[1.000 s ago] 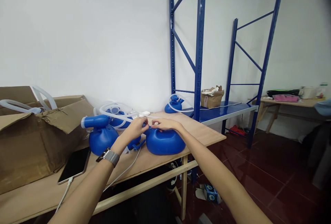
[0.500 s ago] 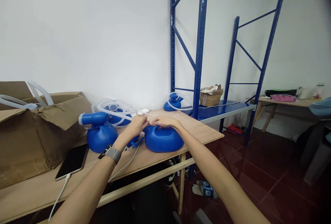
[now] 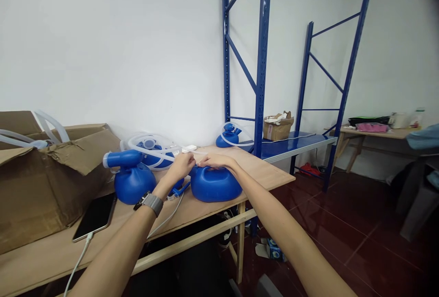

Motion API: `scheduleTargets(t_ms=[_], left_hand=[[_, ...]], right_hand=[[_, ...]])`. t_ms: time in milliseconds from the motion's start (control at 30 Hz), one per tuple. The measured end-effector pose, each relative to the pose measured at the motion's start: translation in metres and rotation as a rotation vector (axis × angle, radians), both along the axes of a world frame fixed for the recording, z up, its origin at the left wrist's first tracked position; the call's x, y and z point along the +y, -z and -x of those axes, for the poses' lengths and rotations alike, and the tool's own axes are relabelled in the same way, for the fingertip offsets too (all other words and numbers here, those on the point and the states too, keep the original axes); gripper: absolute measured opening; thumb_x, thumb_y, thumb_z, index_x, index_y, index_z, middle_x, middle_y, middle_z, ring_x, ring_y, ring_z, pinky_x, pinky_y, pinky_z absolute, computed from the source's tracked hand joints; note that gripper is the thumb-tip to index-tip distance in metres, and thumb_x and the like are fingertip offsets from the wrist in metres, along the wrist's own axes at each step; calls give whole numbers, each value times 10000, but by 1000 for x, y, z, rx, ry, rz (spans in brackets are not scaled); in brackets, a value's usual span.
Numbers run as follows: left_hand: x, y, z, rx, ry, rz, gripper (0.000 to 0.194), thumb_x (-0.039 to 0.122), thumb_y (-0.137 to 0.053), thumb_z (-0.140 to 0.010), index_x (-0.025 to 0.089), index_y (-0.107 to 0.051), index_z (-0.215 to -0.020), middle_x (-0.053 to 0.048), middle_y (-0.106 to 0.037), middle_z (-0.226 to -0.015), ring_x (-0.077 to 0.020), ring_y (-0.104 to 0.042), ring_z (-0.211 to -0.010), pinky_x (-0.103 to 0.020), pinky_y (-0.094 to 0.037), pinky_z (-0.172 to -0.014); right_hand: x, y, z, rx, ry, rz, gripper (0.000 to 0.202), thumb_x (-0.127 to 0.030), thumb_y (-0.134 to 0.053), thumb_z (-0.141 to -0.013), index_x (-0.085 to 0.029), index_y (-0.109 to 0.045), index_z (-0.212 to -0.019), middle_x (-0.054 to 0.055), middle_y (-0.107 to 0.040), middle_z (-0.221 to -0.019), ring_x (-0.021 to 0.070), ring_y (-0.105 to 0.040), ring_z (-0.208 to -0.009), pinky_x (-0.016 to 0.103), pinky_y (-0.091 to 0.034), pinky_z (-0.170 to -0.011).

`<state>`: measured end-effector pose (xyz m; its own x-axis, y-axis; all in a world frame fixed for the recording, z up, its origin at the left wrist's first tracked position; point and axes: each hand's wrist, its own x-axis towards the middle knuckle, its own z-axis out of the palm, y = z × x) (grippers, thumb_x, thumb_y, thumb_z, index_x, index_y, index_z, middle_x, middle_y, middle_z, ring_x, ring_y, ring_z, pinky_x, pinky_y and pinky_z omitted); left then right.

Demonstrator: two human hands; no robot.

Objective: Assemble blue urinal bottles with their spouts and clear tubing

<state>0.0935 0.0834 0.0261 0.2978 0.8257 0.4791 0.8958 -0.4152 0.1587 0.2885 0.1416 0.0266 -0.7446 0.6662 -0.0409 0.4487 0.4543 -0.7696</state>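
Note:
A rounded blue plastic bottle (image 3: 216,188) with a moulded handle lies near the table's front edge. Curled over its top at the handle, my right hand (image 3: 216,161) is closed on it. My left hand (image 3: 184,165), below a watch with a grey band (image 3: 152,202), is closed at the bottle's neck end; what its fingers pinch is hidden. Left of it another blue bottle (image 3: 133,182) stands with its wide neck pointing left. Blue parts (image 3: 179,190) lie under my left wrist, and clear tubing (image 3: 161,153) is coiled behind.
An open cardboard box (image 3: 37,191) with tubes stands at the left, beside a phone (image 3: 96,217) on a charging cable. Farther back on the wooden table (image 3: 264,169) sits a blue bottle with tubing (image 3: 227,137). Blue shelving (image 3: 263,68) rises behind the right end.
The view has shifted slightly. Both hands stay at the blue bottle in nearly the same pose, with no clear movement of the bottle on the table.

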Motion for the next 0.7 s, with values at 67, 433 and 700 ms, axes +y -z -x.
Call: scheduleTargets(t_ms=[67, 433, 700], left_hand=[[0, 2, 0, -1, -5, -8, 209, 203, -482, -867, 178, -623, -715, -46, -631, -685, -197, -548, -703, -319, -379, -685], [-5, 7, -1, 23, -12, -42, 277, 276, -465, -960, 197, -607, -736, -92, -674, -770, -271, -583, -848, -381, -403, -799], [-3, 9, 1, 4, 0, -44, 227, 220, -462, -954, 191, -647, -826, -96, -731, -895, -275, -616, -952, -368, -406, -823]], right_hand=[[-1, -1, 0, -12, 10, 0, 367, -491, -649, -885, -184, -539, -716, -97, -343, -452, 67, -303, -402, 194, -203, -410], [-12, -7, 0, -43, 40, -44, 296, -441, -601, -915, -179, -586, -778, -90, -370, -495, 69, -314, -431, 192, -210, -416], [-7, -4, 1, -42, 32, -40, 363, -500, -632, -911, -180, -575, -749, -83, -378, -486, 75, -324, -431, 196, -221, -422]])
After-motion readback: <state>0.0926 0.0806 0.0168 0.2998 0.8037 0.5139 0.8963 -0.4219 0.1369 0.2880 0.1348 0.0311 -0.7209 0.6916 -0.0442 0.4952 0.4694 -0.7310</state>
